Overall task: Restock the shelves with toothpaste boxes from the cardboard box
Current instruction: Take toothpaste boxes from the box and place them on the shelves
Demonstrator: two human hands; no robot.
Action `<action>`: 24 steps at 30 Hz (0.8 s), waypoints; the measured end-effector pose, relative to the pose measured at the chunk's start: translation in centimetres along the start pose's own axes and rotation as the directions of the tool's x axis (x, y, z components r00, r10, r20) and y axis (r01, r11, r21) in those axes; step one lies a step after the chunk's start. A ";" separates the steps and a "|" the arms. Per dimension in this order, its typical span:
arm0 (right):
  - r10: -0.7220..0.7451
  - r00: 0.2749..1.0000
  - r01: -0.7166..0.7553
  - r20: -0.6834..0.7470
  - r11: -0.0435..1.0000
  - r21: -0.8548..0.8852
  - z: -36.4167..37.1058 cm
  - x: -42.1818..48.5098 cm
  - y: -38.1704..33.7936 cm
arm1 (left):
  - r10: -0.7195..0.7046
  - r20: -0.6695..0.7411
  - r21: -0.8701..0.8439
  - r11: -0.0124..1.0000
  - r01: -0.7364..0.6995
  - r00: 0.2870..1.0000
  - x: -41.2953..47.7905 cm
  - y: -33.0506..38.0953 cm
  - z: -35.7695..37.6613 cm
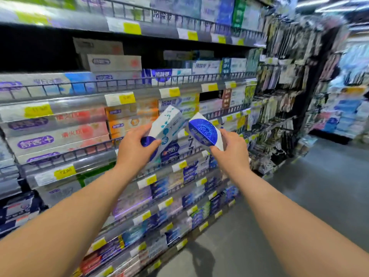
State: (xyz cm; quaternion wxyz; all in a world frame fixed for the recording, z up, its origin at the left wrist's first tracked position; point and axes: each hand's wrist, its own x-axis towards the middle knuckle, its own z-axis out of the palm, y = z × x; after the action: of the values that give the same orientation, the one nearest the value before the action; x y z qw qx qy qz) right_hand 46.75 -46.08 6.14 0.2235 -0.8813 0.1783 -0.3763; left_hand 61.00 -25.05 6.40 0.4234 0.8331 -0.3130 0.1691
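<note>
— Fingers [151, 145] first: state?
— Clamped, both sets. Left hand [135, 150] grips the near end of the left toothpaste box [169, 124], thumb across its face. Right hand [232, 151] pinches the near end of the right toothpaste box [203, 131] the same way.
— Axes?
— Each box runs lengthwise away from its fingers, up toward the shelves [123, 84]. Left one leans up and right, right one up and left, so the far ends converge (touching or just apart, cannot tell).
— Where is there room?
— A dark gap [209, 95] sits in the row above and slightly right of both far ends. My guess is that it is the slot. The right hand looks nearer to it, and its box would need to be swung level before it slides in.
— Count?
— Hands, two. Boxes held, two, one apiece. Open gaps in that row, one. Shelf stock is too blurred to tally. Cardboard box: none in view.
</note>
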 end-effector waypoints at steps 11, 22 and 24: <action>-0.192 0.976 0.190 -0.102 0.981 -0.034 3.9 18.1 8.1 | 0.386 -0.312 0.494 0.846 -0.198 0.869 16.9 3.4 6.7; -0.355 0.929 0.367 -0.108 0.922 0.125 7.1 31.9 13.6 | 0.511 -0.390 0.811 0.585 0.023 0.766 27.8 5.2 11.3; -0.409 0.909 0.416 -0.078 0.891 0.181 7.1 33.8 14.1 | 0.470 -0.415 0.807 0.585 0.077 0.779 29.2 5.8 11.7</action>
State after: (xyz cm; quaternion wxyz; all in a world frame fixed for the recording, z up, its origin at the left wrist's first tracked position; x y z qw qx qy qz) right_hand 72.00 -72.33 14.00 0.2196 -0.8659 -0.0460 -0.4470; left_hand 79.09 -48.19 19.01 0.0641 0.7919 -0.1530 0.5877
